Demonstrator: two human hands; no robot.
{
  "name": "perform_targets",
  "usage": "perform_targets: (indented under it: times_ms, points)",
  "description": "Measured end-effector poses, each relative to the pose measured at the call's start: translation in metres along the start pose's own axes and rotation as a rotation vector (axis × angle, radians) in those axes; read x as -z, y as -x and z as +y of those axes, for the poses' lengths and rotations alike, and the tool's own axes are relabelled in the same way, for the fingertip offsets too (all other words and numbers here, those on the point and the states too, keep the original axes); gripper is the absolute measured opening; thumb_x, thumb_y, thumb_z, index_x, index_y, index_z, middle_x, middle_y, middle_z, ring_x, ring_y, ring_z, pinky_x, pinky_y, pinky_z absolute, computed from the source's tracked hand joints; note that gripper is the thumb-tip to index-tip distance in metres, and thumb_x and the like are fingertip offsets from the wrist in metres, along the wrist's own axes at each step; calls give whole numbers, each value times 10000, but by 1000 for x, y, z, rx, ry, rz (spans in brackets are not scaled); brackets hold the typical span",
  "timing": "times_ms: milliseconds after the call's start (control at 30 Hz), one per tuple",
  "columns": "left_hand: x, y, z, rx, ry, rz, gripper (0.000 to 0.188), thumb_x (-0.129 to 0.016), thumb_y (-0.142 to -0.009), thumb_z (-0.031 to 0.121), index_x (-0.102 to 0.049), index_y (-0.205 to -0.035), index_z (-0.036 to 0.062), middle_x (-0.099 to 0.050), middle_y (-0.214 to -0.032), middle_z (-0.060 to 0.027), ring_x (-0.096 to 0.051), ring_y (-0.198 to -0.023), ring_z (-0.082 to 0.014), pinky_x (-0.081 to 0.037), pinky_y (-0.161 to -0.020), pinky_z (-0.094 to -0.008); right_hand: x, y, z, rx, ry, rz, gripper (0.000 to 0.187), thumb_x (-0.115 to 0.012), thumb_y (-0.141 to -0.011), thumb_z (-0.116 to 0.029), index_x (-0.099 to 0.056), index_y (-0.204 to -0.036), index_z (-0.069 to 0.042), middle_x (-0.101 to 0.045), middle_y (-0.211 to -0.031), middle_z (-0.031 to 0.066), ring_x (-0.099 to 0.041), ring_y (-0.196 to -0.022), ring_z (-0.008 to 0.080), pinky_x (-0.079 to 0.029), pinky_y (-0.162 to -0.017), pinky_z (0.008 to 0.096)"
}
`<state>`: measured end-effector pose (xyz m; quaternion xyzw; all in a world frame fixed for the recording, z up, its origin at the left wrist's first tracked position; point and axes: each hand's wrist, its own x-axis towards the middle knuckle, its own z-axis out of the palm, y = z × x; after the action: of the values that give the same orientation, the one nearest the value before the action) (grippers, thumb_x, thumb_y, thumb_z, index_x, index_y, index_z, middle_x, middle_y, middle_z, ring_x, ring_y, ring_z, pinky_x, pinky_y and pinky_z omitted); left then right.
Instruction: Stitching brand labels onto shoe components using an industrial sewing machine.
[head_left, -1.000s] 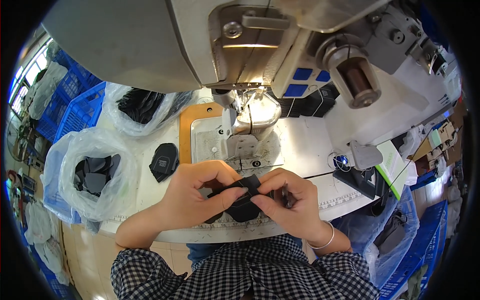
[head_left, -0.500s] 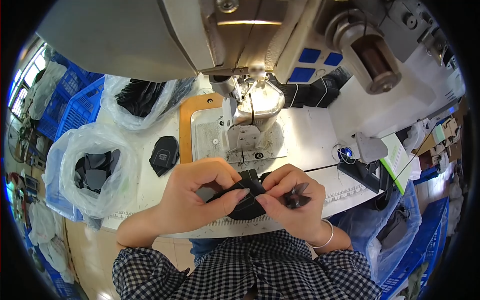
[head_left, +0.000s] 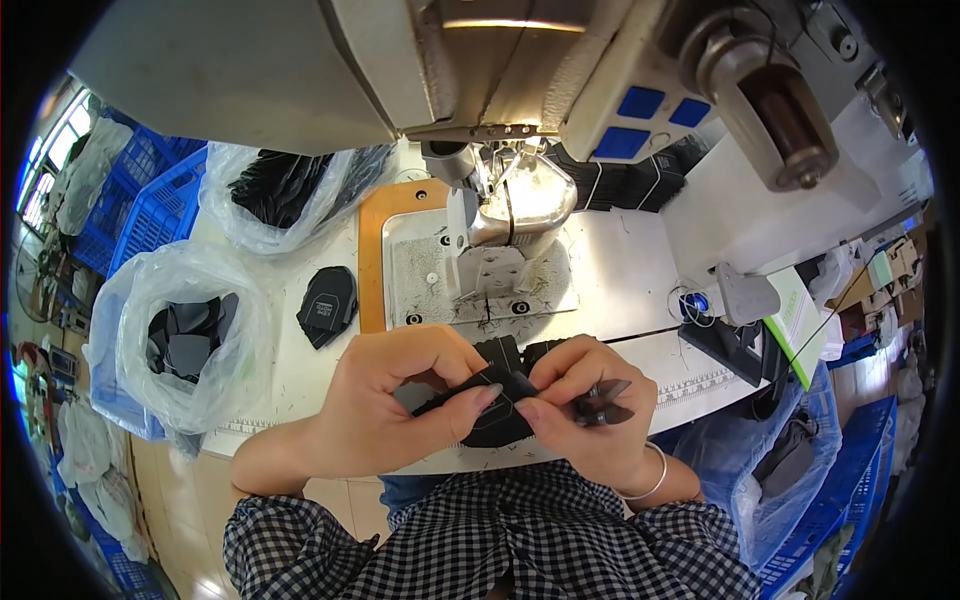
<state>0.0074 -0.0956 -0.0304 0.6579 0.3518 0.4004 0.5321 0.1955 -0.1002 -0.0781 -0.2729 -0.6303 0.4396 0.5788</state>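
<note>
Close to the table's front edge, my left hand [head_left: 395, 405] pinches a black fabric piece [head_left: 497, 428] with white stitch lines between thumb and fingers. The thumb and forefinger of my right hand [head_left: 600, 440] grip the same piece from the other side. Thread snips [head_left: 603, 402] with dark blades stick out of my right palm, handles hidden by the fingers. Beyond my hands stands a sewing machine [head_left: 490, 270], its needle area lit. Another black piece [head_left: 328, 305] lies flat to the left, and a row of stitched black pieces [head_left: 610, 185] sits behind the needle area.
Plastic-lined containers of dark pieces stand at the left, one nearer [head_left: 195, 340] and one farther [head_left: 275, 195]. Blue crates [head_left: 160, 215] are beyond them. On the right are a thread cone [head_left: 765, 110], a green-white booklet [head_left: 795, 320] and a lined blue crate [head_left: 800, 480].
My view has shifted slightly. My hands keep their pinch on the black piece, and the snips in my right hand have turned a little, blades now pointing more to the right.
</note>
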Motion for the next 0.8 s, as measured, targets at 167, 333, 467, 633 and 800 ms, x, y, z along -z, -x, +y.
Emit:
perform_targets:
  times_ms: [167, 333, 467, 633, 800]
  points:
    - [-1, -2, -5, -36, -5, 9, 119, -606, -731, -36, -502, -702, 15, -537, -812, -83, -489, -695, -97, -393, -631, -210, 0, 0, 3, -29, -28, 18, 174, -687, -668, 17, -531, -712, -45, -581, -770, 64, -381, -478, -13, -275, -400, 127]
    - [1, 0, -2, -77, -97, -11, 142, -600, -736, -34, -478, -693, 25, -532, -805, -87, -478, -685, -95, -379, -606, -209, -7, 0, -4, -78, -96, 88, 189, -683, -671, 25, -539, -774, -40, -583, -746, 48, -394, -493, -20, -277, -404, 121]
    - [2, -3, -5, -124, -109, -15, 139, -596, -740, -32, -475, -699, 23, -530, -808, -89, -477, -680, -95, -378, -600, -206, -4, -2, -9, -239, -57, 52, 172, -662, -703, 13, -566, -844, -15, -576, -711, 24, -419, -516, -9, -296, -422, 132]
    - [1, -3, -11, -155, -104, 25, 148, -598, -745, 14, -459, -698, 13, -557, -778, -65, -477, -611, -63, -385, -520, -201, 0, -4, -6, -140, 36, -83, 93, -633, -742, -12, -581, -817, 0, -556, -672, 16, -430, -525, 28, -323, -450, 166]
    - [-2, -4, -6, 72, 93, 54, 124, -587, -789, 53, -471, -766, 15, -548, -739, -7, -479, -657, -26, -389, -536, -175, -5, -3, -8, -63, 105, 0, 60, -622, -755, -19, -576, -787, 4, -545, -646, 18, -427, -521, 42, -329, -463, 168]
